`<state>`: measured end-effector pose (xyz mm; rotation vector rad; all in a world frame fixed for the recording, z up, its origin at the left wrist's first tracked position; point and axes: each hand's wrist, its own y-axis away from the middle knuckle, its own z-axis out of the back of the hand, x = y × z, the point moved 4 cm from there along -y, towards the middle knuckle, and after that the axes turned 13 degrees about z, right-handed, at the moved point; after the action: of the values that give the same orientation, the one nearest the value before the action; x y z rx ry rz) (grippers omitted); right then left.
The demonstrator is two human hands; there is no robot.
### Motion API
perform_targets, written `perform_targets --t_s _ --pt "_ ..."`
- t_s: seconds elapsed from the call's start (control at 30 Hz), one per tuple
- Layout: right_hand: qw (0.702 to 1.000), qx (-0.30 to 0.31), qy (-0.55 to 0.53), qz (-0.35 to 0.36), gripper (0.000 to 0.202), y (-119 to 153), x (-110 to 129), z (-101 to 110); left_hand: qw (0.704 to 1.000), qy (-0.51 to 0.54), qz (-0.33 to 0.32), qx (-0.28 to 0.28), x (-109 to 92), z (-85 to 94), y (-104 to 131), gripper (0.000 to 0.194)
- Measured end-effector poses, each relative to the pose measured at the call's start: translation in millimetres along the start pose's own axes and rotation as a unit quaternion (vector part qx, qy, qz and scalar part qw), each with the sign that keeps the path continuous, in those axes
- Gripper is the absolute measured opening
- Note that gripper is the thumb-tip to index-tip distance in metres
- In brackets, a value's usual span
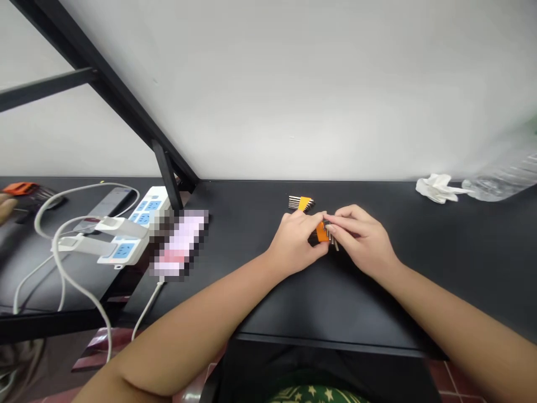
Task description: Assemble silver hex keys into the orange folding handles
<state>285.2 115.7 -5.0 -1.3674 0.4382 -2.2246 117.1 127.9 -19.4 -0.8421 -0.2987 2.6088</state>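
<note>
Above the black table, my left hand (pixel 296 242) is closed around an orange holder (pixel 322 232) with several metal hex keys in it. My right hand (pixel 364 240) meets it from the right, thumb and fingers pinched at the metal keys (pixel 332 239) beside the holder. Which key the right fingertips grip is hidden. Just behind my left hand, a second orange holder (pixel 305 203) with several metal keys lies on the table.
The black table (pixel 335 319) has a phone (pixel 180 246) with a cable at left, near a white power strip (pixel 142 224) and plugs. Crumpled tissue (pixel 438 188) and a clear plastic bottle (pixel 503 178) are at back right. A person's hand (pixel 5 207) shows at far left.
</note>
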Motion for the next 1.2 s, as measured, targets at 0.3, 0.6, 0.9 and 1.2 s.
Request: perform_targets --t_s 0.3,0.6,0.9,1.2 --pt "0.986 0.111 0.110 0.060 0.044 9 -4 -14 0.999 0.029 0.018 0.017 3 -8.3 -3 0.049" --pt "0.976 0.051 0.208 0.028 0.033 -16 -63 20 1.000 -0.016 0.021 0.015 16 -0.1 -14 0.068" --pt "0.931 0.031 0.363 0.011 0.033 -32 -97 60 0.983 -0.112 0.054 0.133 54 0.5 -38 0.078" --pt "0.961 0.159 0.192 0.122 0.032 -15 -43 10 0.989 -0.037 0.021 0.138 44 0.9 -31 0.051"
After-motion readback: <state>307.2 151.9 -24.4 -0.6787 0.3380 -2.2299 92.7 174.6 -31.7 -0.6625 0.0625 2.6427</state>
